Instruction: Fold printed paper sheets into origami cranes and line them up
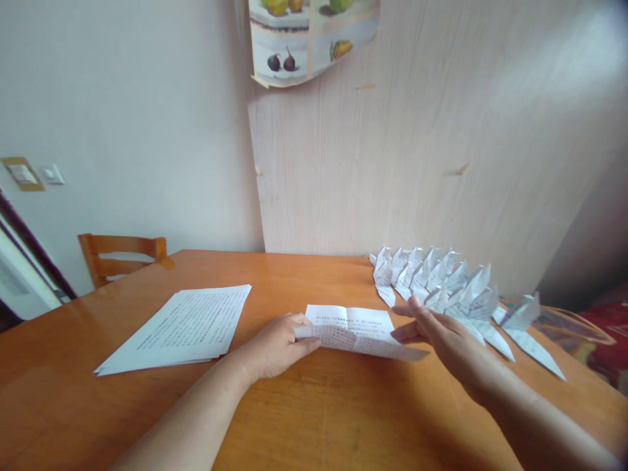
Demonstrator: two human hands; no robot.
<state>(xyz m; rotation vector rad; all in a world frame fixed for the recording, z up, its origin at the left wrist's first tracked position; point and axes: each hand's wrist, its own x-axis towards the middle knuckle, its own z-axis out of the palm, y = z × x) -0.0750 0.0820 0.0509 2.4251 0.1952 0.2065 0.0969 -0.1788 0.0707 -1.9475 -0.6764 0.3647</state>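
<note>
A printed sheet of paper (354,331) lies half folded on the orange wooden table (314,418), its near edge lifted. My left hand (279,345) pinches the sheet's left end, fingers curled round the fold. My right hand (444,337) is at the sheet's right end with fingers stretched out, thumb and fingertips touching the lifted edge. Just behind my right hand stands a row of several folded paper figures (444,284).
A stack of printed sheets (184,327) lies at the left of the table. A wooden chair (122,256) stands behind the table's far left corner. The wall and a pale wood panel rise right behind the table. Something red shows at the far right.
</note>
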